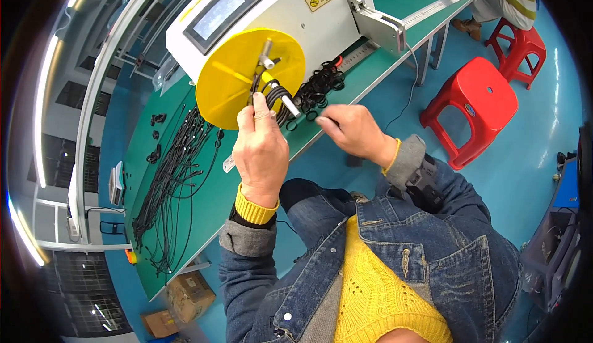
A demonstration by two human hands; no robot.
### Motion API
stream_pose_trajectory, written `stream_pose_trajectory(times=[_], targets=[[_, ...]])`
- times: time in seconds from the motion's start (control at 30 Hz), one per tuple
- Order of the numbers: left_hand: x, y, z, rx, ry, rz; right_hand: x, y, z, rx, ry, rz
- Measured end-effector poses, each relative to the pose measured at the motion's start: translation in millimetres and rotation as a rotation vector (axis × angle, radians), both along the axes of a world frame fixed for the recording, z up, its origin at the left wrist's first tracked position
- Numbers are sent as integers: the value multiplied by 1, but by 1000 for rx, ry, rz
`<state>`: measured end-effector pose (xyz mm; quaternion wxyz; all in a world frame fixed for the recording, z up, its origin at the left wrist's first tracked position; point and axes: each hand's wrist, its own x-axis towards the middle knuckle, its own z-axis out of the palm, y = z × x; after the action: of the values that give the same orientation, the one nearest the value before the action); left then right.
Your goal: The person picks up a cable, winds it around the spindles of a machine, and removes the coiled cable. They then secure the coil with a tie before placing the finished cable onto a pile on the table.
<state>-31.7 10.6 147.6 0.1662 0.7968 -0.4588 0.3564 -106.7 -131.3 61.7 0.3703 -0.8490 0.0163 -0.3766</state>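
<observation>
A yellow round winding disc (216, 96) with metal pegs is mounted on the front of a white machine (327, 25). A coil of black cable (278, 94) sits around one peg. At the disc's lower edge, my left hand (262, 148) is closed, its thumb and forefinger pinching the black cable beside the coil. My right hand (355, 131) is off to the right of the peg's tip, apart from the coil. Its fingers are curled in, and whatever they may hold is hidden.
Loose black cables (170, 185) lie spread on the green table (145, 157) at left. A pile of black rings or ties (321, 86) sits right of the disc. Red stools (475, 105) stand at right, near another person's striped sleeve (519, 0). Cardboard boxes (190, 296) are below the table.
</observation>
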Motion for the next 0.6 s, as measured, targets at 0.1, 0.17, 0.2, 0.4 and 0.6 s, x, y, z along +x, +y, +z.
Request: stream_pose_trajectory(times=[0.1,0.17,0.2,0.4,0.6], targets=[[-5,-7,11,79,-120,21,19,2,23,147,-201,49],[-8,-9,16,145,-212,40,33,-1,25,83,-166,76],[-9,-7,16,148,-218,41,37,-3,27,49,-150,94],[-8,-7,12,126,164,95,40,-21,35,297,-7,214],[26,11,-10,313,-47,-8,55,-31,37,228,-48,312]])
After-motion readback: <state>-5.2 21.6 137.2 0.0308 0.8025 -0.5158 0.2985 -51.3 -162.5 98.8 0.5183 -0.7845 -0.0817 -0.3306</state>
